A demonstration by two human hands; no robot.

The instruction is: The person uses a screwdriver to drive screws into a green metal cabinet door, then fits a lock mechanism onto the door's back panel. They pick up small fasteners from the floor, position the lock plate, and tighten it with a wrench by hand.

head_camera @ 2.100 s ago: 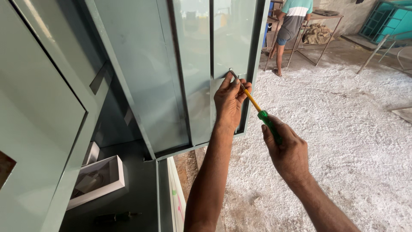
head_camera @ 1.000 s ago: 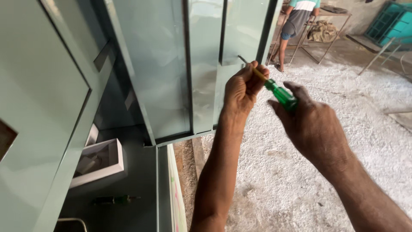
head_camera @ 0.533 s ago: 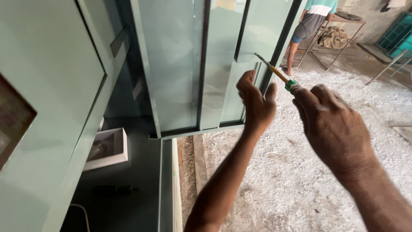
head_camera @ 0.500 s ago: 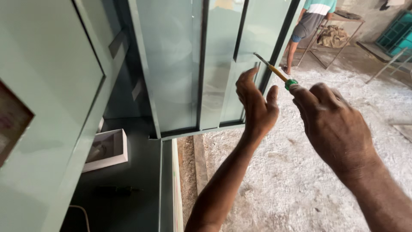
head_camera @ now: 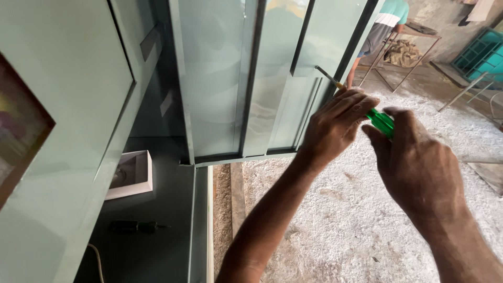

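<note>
Here the right hand (head_camera: 414, 162) clamps the green screwdriver (head_camera: 380, 120) — left hand (head_camera: 335, 126) curled over its shaft.

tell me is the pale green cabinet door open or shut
Open. The cabinet door is swung out over the white gritty ground, and beside it the dark cabinet floor shows, with a small white box on it.

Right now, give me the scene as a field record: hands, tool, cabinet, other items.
left hand: steadies the shaft near the door edge
right hand: grips the handle
tool: green-handled screwdriver, tip at the pale green metal cabinet door
cabinet floor: small white open box, dark tool
background: person standing by a metal frame
</note>
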